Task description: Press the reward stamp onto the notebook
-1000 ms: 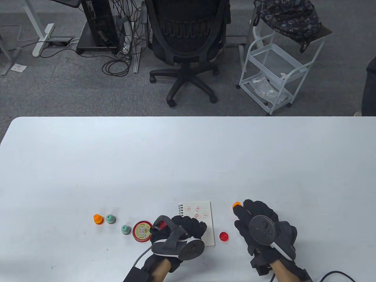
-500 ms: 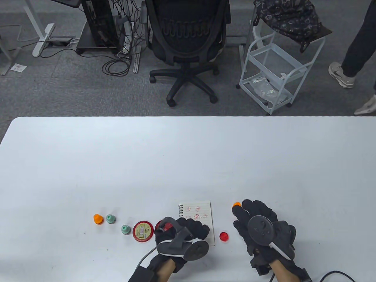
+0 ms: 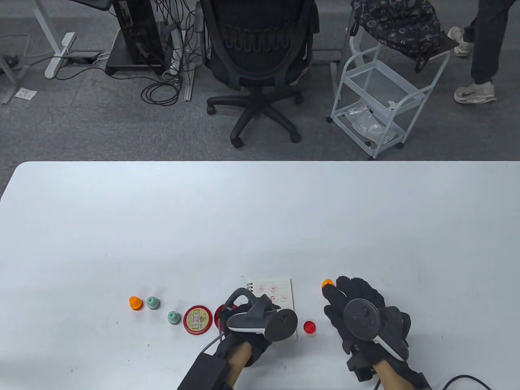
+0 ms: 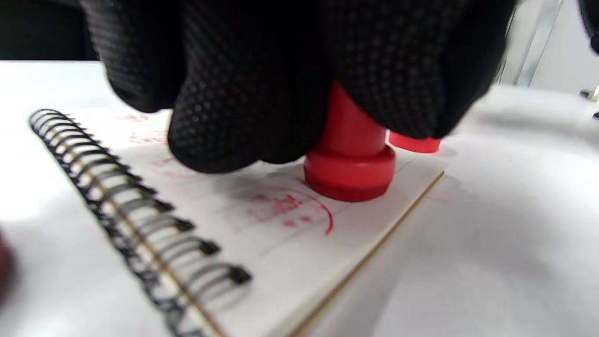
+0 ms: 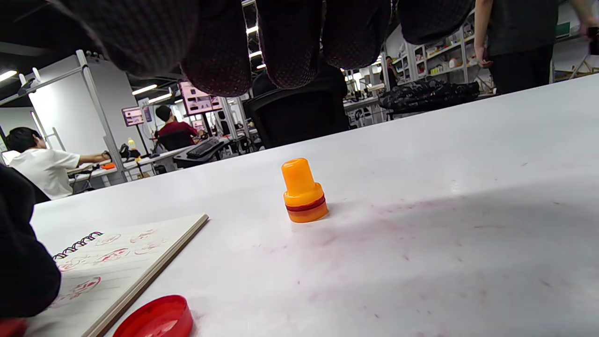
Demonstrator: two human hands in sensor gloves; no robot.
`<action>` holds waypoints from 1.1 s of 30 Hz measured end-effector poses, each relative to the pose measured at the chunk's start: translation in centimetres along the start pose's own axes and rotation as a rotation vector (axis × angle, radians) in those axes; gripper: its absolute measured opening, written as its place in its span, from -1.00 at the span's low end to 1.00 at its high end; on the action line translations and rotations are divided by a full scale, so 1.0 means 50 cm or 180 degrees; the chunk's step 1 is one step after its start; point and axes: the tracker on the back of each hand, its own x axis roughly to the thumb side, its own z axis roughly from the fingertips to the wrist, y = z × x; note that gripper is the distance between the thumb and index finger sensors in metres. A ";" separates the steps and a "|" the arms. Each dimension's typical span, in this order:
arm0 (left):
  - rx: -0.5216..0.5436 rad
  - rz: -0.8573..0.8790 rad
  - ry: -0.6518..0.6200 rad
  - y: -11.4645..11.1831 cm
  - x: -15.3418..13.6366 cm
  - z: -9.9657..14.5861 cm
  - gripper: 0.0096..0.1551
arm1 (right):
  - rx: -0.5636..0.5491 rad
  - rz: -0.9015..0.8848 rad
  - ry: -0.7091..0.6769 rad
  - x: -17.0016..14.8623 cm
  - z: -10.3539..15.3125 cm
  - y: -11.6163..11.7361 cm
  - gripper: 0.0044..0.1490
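Stamping step in hand: left hand [image 4: 281,79] pinching red stamp [image 4: 350,159], base down on notebook [image 4: 262,243] page near its right edge, beside older red marks. Right hand [image 3: 361,315] flat on desk [image 3: 260,219], grip relaxed, empty. Next, probably: press firm, lift straight up, no smearing.

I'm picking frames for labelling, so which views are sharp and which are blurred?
Table view: evenly lit and sharp, soft shadows under both hands. Left wrist view: the red stamp on the notebook is fairly clear, but the spiral binding and the left hand are soft. Right wrist view: the orange stamp is crisp; the nearby fingers are dark and out of focus.
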 end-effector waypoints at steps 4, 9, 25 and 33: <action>-0.0285 -0.0307 -0.0096 0.011 0.012 -0.028 -0.51 | -0.0023 -0.0016 0.0004 -0.001 0.001 -0.003 -0.31; -0.0601 -0.0275 -0.0016 0.015 0.012 -0.051 -0.52 | -0.0020 -0.0031 -0.0004 -0.002 0.002 -0.003 -0.32; -0.1281 0.0238 0.0372 0.007 -0.016 -0.093 -0.51 | 0.0040 -0.0021 -0.0001 -0.001 0.003 -0.005 -0.31; -0.1381 0.0300 0.0426 0.005 -0.018 -0.099 -0.51 | 0.0054 -0.0038 0.0011 -0.001 0.002 -0.006 -0.31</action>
